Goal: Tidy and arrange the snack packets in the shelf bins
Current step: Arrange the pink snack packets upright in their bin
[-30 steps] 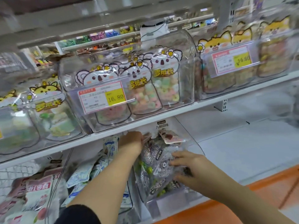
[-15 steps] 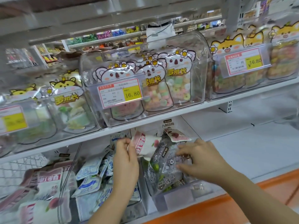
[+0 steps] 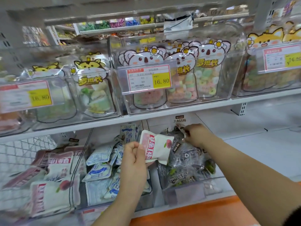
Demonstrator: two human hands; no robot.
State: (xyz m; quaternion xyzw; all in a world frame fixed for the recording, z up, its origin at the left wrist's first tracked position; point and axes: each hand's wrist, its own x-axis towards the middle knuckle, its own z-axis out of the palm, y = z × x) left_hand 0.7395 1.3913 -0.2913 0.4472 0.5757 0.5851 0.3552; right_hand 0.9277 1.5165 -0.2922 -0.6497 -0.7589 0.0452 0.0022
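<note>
The left hand (image 3: 133, 159) grips a white and pink packet (image 3: 157, 147), held almost upright in the air. The right hand (image 3: 197, 134) pinches a small packet (image 3: 180, 128) above the dark packets (image 3: 184, 162). The matching pink packets (image 3: 53, 176) lie in the far left bin (image 3: 73, 193), past the blue packets (image 3: 99, 162). The left hand is nearer, so it should likely go left.
</note>
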